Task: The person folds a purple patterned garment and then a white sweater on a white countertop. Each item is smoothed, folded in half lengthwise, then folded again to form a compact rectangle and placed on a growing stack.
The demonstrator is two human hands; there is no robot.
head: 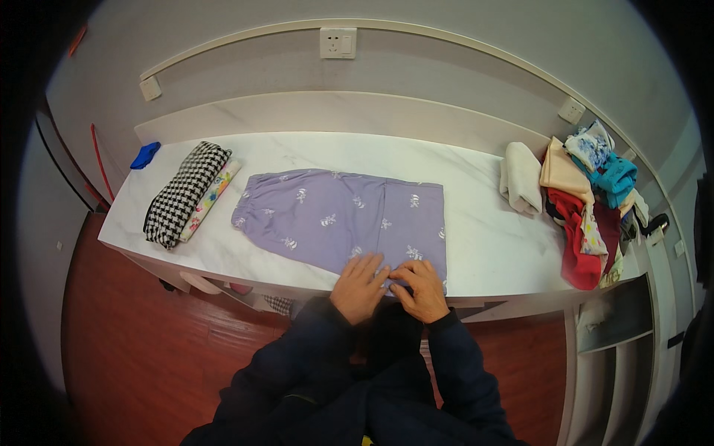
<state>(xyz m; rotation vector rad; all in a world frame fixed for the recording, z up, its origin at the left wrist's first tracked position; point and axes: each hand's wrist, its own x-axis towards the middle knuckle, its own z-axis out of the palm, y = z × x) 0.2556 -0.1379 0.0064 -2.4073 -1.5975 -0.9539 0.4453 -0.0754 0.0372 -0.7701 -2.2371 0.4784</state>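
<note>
A lavender elastic-waist garment with a white bee-like print lies folded flat on the white marbled tabletop. Its gathered band faces left, and its straight end is at the right. My left hand rests palm down on the cloth near the table's front edge, fingers extended. Beside it, my right hand touches the same lower right part with thumb and fingers bent. Whether cloth is pinched between those fingertips cannot be made out.
Left stand a folded black-and-white woven cloth, a folded floral cloth and a blue cloth. Right are a folded white cloth and a heap of mixed clothes. A low back panel borders the tabletop.
</note>
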